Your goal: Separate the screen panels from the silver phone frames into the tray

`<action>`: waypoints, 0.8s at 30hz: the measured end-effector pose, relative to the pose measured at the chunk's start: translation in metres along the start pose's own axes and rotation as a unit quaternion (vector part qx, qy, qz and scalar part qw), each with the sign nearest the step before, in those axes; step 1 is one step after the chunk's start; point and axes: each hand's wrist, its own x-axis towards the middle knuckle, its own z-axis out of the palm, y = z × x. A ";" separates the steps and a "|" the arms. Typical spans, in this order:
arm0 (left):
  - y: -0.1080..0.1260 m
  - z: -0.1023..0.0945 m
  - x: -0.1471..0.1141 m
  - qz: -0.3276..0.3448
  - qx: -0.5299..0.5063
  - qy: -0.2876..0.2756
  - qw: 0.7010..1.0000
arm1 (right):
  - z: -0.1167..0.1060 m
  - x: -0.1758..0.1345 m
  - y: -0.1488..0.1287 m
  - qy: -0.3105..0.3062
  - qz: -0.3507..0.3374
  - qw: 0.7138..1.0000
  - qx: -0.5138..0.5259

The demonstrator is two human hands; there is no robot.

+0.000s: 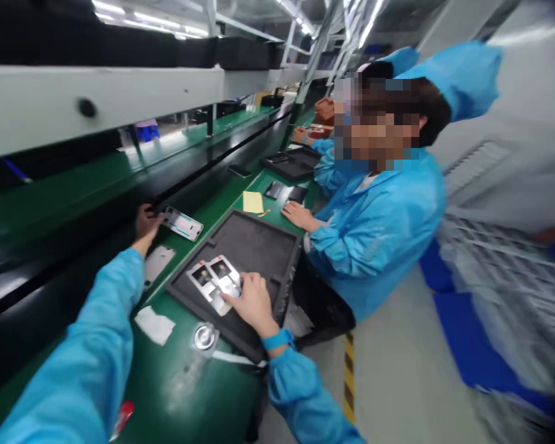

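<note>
My left hand (pixel 148 223) reaches to the edge of the dark belt. Its fingers are curled at the near end of a silver phone housing (pixel 182 223) with blue strips and appear to grip it, though they are shaded and partly hidden. Below lies a second pale phone housing (pixel 159 264). In the black foam tray (pixel 259 237), two silver phone frames (pixel 209 287) with red marks at their tops lie side by side, overlapping. My right hand (pixel 254 300), a blue band at its wrist, pinches the lower right edge of the right frame between thumb and fingers.
A crumpled white tissue (pixel 155 325) and a round metal piece (pixel 204 337) with a pale strap lie on the green bench (pixel 180 394). A co-worker in blue (pixel 379 216) sits close on the right, one hand near dark phone parts (pixel 287 192). Yellow notes (pixel 253 201) lie beyond the tray.
</note>
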 end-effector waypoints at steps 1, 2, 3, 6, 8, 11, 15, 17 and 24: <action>-0.004 -0.009 -0.014 -0.003 0.026 -0.002 1.000 | 0.001 -0.001 -0.001 0.001 -0.003 1.000 -0.003; -0.008 -0.015 -0.025 -0.001 0.049 -0.007 0.999 | 0.001 -0.002 -0.002 0.002 -0.002 1.000 -0.005; -0.010 -0.018 -0.034 0.005 0.072 -0.013 0.997 | 0.002 -0.003 -0.003 0.004 -0.005 1.000 -0.005; -0.009 -0.020 -0.040 0.036 0.135 -0.046 0.989 | 0.003 -0.005 -0.005 0.009 -0.011 1.000 -0.007; -0.004 -0.019 -0.031 0.063 0.178 -0.083 0.979 | 0.003 -0.006 -0.004 0.013 -0.013 1.000 -0.010; 0.001 -0.014 -0.005 0.105 0.237 -0.148 0.954 | 0.007 -0.005 0.000 0.018 -0.016 1.000 -0.003; -0.003 0.012 0.024 0.159 0.301 -0.194 0.920 | 0.016 -0.003 0.011 0.032 -0.023 0.999 0.017; -0.005 0.031 0.032 0.184 0.325 -0.210 0.903 | 0.019 -0.003 0.015 0.037 -0.025 0.999 0.025; 0.003 0.072 0.050 0.260 0.372 -0.270 0.849 | 0.020 -0.005 0.017 0.046 -0.027 0.998 0.028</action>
